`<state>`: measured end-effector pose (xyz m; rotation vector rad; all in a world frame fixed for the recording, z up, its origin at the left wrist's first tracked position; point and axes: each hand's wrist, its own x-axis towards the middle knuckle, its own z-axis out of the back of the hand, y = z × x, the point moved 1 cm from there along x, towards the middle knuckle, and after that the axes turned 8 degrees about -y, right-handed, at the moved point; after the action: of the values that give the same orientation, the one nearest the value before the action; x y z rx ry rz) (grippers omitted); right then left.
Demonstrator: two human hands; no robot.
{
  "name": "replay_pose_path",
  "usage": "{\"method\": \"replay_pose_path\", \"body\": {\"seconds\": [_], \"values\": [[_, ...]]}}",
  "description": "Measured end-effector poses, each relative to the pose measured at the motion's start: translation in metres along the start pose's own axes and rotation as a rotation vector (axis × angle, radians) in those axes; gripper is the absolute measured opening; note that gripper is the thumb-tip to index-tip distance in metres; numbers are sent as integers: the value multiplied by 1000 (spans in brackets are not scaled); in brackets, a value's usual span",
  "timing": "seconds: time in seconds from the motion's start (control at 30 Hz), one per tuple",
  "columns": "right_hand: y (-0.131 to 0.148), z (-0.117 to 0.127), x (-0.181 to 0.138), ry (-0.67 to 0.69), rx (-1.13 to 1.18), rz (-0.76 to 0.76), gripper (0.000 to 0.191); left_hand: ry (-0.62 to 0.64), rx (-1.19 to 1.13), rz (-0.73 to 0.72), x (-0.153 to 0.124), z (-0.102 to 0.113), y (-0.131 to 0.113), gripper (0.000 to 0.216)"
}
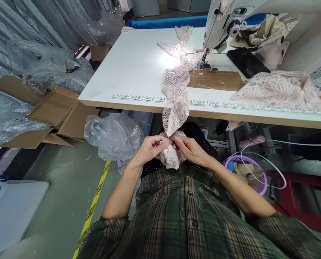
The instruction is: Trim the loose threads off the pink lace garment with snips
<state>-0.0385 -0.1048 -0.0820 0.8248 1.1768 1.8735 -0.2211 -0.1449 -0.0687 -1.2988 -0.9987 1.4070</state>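
Pale pink lace fabric (175,86) runs in a twisted chain from beside the sewing machine's needle area, over the table edge and down to my lap. My left hand (154,147) pinches the lace between thumb and fingers just below the edge. Close beside it, my right hand (188,146) also pinches the lace, its thumb and index finger meeting near the same spot. The end of the lace hangs below both hands against my lap. Exactly what lies between the fingertips is partly hidden.
A sewing machine (219,32) stands at the table's back right, with a dark phone-like slab (248,62) beside it. More lace (281,90) lies in a heap on the right. A printed ruler strip (138,98) follows the front edge. Cardboard boxes (55,108) and a purple basket (263,180) flank me.
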Motion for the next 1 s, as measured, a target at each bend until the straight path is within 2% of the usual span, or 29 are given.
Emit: {"method": "replay_pose_path", "body": {"seconds": [0.2,0.37,0.5,0.6,0.77,0.83,0.93,1.0], "values": [[-3,-6,3,-94,-61,-3,47,-2,-5,-10,-1,1,-3,33],[0,-6,-2,-78,-137,40,44,11,-47,25,-2,2,-4,32],[3,-9,0,-121,-218,36,44,6,-63,35,-2,1,-4,34],[0,-14,-1,-171,-130,-38,41,-20,-55,49,-3,-1,-2,36],[-2,-21,-23,-92,45,-131,35,-30,-26,11,-6,-2,-2,39],[1,-17,-36,-72,84,-147,34,76,63,-27,-12,3,-2,38],[6,-5,-54,31,200,-142,31,377,288,-39,-23,17,-3,35],[5,2,-59,64,250,-151,31,511,368,-17,-27,27,-4,34]]}}
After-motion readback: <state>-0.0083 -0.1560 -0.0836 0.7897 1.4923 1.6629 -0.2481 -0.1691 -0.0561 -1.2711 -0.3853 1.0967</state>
